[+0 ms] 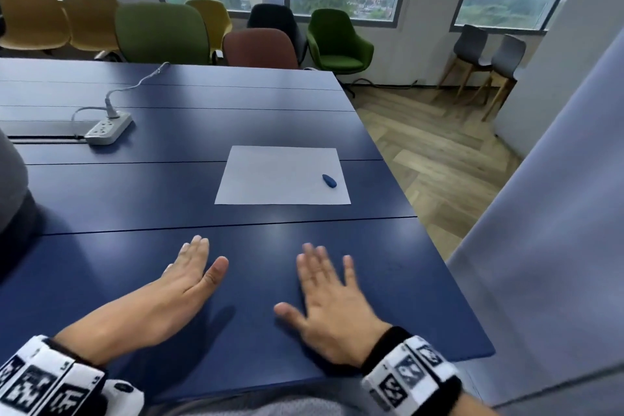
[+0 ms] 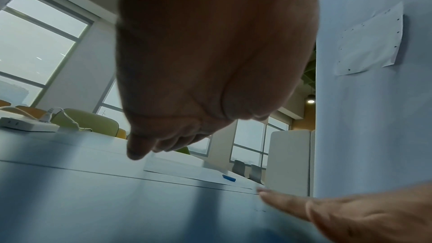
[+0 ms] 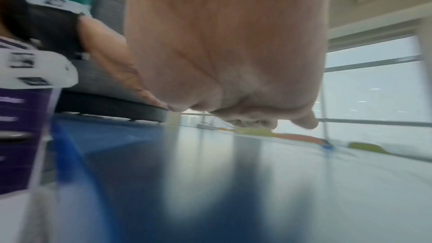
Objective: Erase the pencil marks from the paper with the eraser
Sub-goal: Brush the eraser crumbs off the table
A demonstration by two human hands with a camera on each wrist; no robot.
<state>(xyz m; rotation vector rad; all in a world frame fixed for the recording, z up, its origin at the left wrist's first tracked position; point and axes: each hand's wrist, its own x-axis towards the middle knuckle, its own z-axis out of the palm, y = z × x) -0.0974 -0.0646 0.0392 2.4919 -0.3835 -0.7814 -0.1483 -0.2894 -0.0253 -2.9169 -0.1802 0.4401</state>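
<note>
Lying on paper [image 1: 282, 176]: eraser [image 1: 329, 180]; power strip [image 1: 107, 128] far left.

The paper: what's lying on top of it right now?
Only a small blue eraser lies on the paper, near its right edge. Both hands, left and right, are flat on the table, off the sheet. No pencil marks are discernible from here.

Left hand [image 2: 210, 62] fills most of the shot from underneath, fingers pointing down toward the blue table [image 2: 93, 200], holding nothing. Past it there's the paper [image 2: 187, 170] lying flat with a small blue eraser [image 2: 228, 177] on it. Right hand [image 2: 362, 215] pokes in bottom right, fingers straight. White power strip [image 2: 28, 125] sits far left.
</note>
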